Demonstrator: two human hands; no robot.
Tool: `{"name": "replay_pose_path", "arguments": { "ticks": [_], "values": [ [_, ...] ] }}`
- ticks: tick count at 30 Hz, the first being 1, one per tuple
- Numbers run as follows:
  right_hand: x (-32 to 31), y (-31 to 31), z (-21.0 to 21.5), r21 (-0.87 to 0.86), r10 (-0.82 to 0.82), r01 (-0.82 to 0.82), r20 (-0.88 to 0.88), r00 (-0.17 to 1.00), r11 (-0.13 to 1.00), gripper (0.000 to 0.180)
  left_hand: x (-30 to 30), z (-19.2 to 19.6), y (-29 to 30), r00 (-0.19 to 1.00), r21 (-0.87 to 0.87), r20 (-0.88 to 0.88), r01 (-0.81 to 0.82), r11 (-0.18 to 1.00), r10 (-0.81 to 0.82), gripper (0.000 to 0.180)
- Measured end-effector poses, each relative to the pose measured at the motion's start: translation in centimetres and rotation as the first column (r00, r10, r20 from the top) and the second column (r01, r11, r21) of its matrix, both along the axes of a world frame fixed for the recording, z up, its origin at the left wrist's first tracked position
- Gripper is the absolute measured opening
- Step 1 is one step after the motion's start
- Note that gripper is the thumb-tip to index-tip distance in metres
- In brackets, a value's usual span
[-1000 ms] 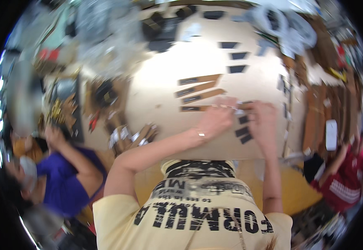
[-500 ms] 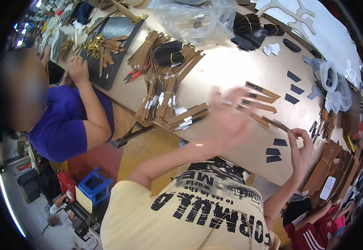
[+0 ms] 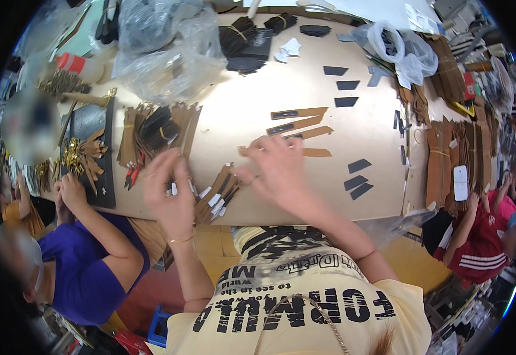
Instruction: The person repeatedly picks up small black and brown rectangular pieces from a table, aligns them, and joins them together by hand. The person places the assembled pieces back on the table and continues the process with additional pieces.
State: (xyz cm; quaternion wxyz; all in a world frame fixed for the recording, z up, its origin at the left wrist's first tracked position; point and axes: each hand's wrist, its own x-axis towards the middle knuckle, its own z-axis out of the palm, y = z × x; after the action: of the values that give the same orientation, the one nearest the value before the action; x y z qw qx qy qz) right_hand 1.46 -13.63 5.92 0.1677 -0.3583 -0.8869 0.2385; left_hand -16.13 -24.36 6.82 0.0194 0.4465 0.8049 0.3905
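My left hand (image 3: pixel 172 192), a little blurred, is over the near left of the table with its fingers apart, and a white tag shows beside it. My right hand (image 3: pixel 278 171) reaches leftward, finger and thumb spread, with no held thing visible between them. Right below its fingertips lies a small pile of brown strips (image 3: pixel 213 192) with white tags. Several brown strips (image 3: pixel 296 123) fan out just beyond my right hand, some with a black piece at the left end; the hand covers part of the nearest ones.
Black slanted pieces lie in two groups, one far (image 3: pixel 347 84) and one near (image 3: pixel 355 182). Banded brown bundles (image 3: pixel 129 139), red-handled pliers (image 3: pixel 133 171) and a clear plastic bag (image 3: pixel 169 71) are at left. A person in purple (image 3: pixel 86 266) works there. Brown stacks (image 3: pixel 468 157) stand at right.
The view has turned. My right hand held a brown strip at the right; now it is near the tagged pile without that strip visible. My left hand has moved left, away from the fanned strips.
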Motion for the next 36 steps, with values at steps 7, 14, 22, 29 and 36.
{"name": "replay_pose_path", "arguments": {
  "ticks": [7,14,22,29,36],
  "values": [
    [14.5,5.6,-0.8,-0.098,-0.490,0.499,0.099,0.866,0.861,0.024,9.3,-5.3,6.5,0.727,-0.222,-0.240,0.604,0.766,-0.643,0.020],
    [23.4,4.7,-2.1,-0.195,-0.743,0.744,0.095,0.663,0.639,0.027,11.8,-9.2,9.7,0.577,-0.280,-0.408,0.658,0.699,-0.707,0.012],
    [25.6,5.2,-1.1,-0.680,-0.736,0.460,-0.176,0.654,0.571,0.032,13.7,-4.4,10.4,0.638,-0.186,0.331,0.766,0.615,-0.695,0.008],
    [23.7,5.7,-2.5,-0.881,-0.636,0.013,-0.331,0.697,0.472,0.042,18.4,-3.2,12.7,0.278,0.012,0.826,0.862,0.507,-0.491,0.019],
    [18.2,12.2,-6.5,0.139,-0.302,0.303,-0.027,0.953,0.943,0.043,13.8,-1.1,14.4,0.276,0.032,0.903,0.719,0.694,-0.328,0.022]
  ]
}}
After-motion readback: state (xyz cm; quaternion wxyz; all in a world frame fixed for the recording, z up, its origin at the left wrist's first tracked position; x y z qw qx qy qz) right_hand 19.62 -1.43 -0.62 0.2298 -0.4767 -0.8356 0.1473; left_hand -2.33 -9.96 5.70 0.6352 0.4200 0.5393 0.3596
